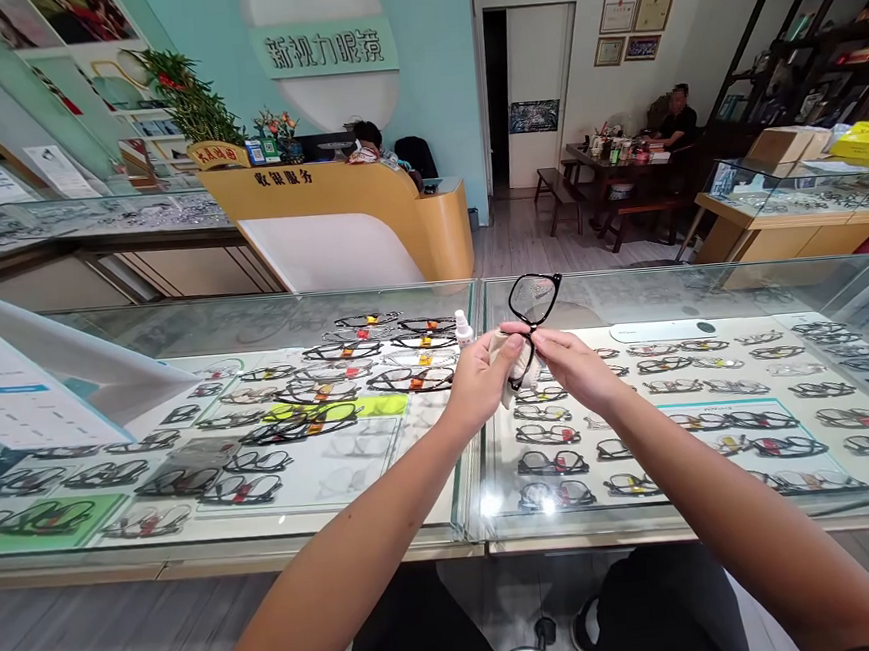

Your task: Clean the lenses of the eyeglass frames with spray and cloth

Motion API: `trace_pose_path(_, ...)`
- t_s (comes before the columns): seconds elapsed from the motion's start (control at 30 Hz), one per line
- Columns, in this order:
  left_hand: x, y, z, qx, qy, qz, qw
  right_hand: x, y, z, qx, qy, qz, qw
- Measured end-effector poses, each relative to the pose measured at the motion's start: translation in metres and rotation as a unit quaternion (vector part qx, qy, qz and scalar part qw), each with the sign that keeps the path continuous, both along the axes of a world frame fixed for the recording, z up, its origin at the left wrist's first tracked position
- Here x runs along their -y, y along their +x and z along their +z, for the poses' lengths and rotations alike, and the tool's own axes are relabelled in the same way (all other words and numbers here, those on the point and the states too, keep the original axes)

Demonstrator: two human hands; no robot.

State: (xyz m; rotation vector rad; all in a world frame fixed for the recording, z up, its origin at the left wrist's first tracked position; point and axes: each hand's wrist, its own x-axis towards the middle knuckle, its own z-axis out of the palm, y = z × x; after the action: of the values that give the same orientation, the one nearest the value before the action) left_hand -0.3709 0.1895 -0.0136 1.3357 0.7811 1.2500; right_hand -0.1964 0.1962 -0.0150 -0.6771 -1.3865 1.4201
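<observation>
A pair of black-framed glasses (534, 301) is held upright above the glass counter (450, 525), one lens sticking up above my fingers. My left hand (484, 377) is closed on a pale cleaning cloth (508, 358) pressed against the lower lens. My right hand (569, 363) pinches the frame near its bridge. Both hands meet over the seam between two display cases. A small white spray bottle (463, 326) stands on the glass just behind my left hand.
Rows of spectacle frames (321, 415) lie inside the cases. A tilted printed sign (25, 388) stands at the left. Beyond are a curved wooden reception desk (336, 223) with a person behind it, and a person seated at a table (678, 121) at the back right.
</observation>
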Motion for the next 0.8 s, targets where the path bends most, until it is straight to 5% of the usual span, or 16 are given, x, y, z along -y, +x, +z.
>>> trace_pose_path(0.43, -0.003, -0.011, 0.008, -0.053, -0.037, -0.149, 0.987, -0.004, 0.014, 0.009, -0.045, -0.088, -0.005, 0.995)
trace_pose_path(0.63, 0.0, -0.011, 0.006, -0.101, -0.038, -0.156, 0.982, -0.002, 0.011, 0.009, -0.05, -0.091, -0.002, 0.995)
trace_pose_path(0.8, 0.004, -0.006, 0.006, -0.101, 0.001, -0.093, 0.991, 0.001, 0.005, 0.008, -0.056, -0.099, 0.001, 0.993)
